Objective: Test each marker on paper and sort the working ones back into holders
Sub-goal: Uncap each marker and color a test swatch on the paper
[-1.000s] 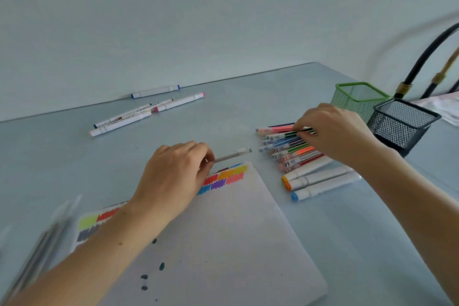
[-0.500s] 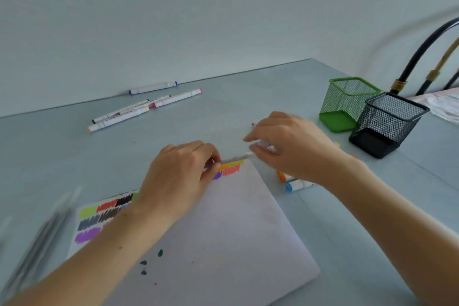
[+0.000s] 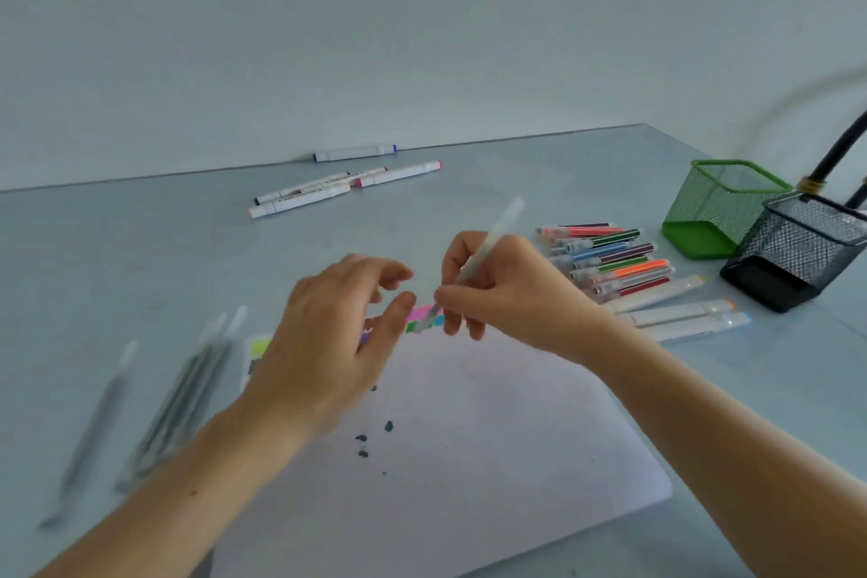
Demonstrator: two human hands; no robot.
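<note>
- Right hand [image 3: 506, 296]: now grips a pale marker [image 3: 488, 249] in a writing hold, tip down at the far edge of the paper [image 3: 469, 436]; half a second ago it was only reaching for the marker, then held by the other hand.
- Left hand [image 3: 342, 333]: has let go; fingers loosely spread, holding nothing, blurred above the paper.
- Colour swatches [image 3: 427, 317]: partly hidden between the two hands.
- Row of coloured markers [image 3: 610, 263]: uncovered again, lying right of the paper on the table [image 3: 140, 249].
- Green mesh holder [image 3: 718, 211]: upright, nothing visible inside.
- Black mesh holder [image 3: 797, 253]: just beside the green one, nothing visible inside.
- White markers [image 3: 305, 197]: lying near the wall.
</note>
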